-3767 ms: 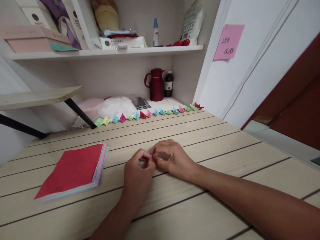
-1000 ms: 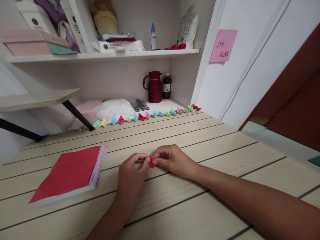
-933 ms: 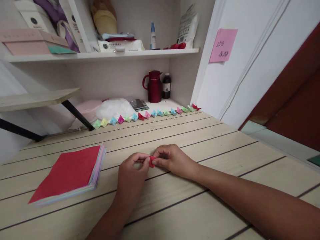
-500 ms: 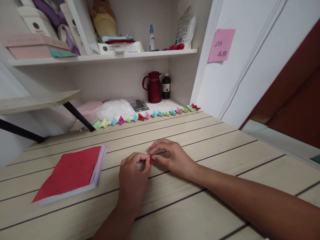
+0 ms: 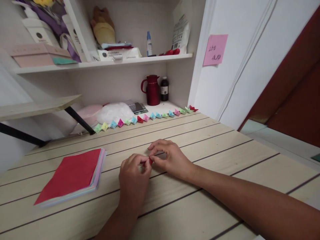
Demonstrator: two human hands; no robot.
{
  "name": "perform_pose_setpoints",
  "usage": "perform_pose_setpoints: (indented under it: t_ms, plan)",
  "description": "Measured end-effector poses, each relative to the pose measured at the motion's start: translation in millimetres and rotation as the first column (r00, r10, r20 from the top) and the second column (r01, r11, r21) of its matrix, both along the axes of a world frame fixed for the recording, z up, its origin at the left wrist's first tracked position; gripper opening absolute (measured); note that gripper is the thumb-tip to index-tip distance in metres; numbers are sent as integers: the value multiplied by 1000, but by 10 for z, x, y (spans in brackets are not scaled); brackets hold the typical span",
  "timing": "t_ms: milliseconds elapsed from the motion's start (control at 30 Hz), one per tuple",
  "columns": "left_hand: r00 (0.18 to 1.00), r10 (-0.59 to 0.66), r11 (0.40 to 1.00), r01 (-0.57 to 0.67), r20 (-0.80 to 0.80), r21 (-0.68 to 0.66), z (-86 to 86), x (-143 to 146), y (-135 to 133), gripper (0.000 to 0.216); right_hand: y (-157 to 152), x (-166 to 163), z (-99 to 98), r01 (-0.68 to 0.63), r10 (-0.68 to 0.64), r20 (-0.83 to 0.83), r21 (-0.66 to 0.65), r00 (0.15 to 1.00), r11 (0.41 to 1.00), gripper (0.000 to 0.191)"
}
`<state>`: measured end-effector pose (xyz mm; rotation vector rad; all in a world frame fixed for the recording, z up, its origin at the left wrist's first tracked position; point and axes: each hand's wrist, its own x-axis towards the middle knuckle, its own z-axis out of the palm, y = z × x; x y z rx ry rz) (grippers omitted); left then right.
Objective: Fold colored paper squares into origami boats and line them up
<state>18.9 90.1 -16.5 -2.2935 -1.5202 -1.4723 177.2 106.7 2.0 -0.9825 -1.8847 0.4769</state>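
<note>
Between my fingertips, just above the wooden table, is a small folded piece of red paper (image 5: 151, 160), mostly covered by the fingers. My left hand (image 5: 135, 173) pinches it between thumb and forefinger from the left. From the right, my right hand (image 5: 172, 158) meets it with curved fingers, its thumb tip touching the paper's top edge. To the left of my hands lies a stack of square coloured paper (image 5: 72, 173), a red sheet on top. Along the table's far edge runs a row of small folded paper boats (image 5: 140, 119) in several colours.
Behind the table (image 5: 200, 206), a white shelf unit (image 5: 112, 64) holds a red jug (image 5: 153, 90), a dark bottle (image 5: 164, 89) and a clear plastic bag (image 5: 115, 112). A small raised wooden stand (image 5: 40, 106) with black legs is at the left. A pink note (image 5: 215, 50) sticks to the wall.
The camera view has shifted slightly. My right thumb has moved in closer over the red paper, and less of the paper shows. My left hand keeps its pinch.
</note>
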Motion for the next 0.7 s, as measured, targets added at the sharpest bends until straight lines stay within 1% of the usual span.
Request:
perform_pose_setpoints:
  t_ms: [133,367,467,600,700]
  plan:
    - [1000,-7,1000,7,21,-5,13,10,-17,12,-14,-31,22,47,-49,59,31,997,998,10]
    - [990,37,983,-11,139,-185,41,29,-23,8,1,-67,11,105,-113,139,61,984,993,8]
    - [979,47,974,-1,198,-226,38,37,-12,8,9,-69,-11,106,-118,150,89,982,990,8]
    - [969,57,968,5,241,-249,27,45,-6,7,5,-72,-18,94,-110,157,111,981,989,8]
    - [964,71,973,-10,258,-229,30,46,-6,7,-7,-83,-5,97,-113,152,109,982,989,8]
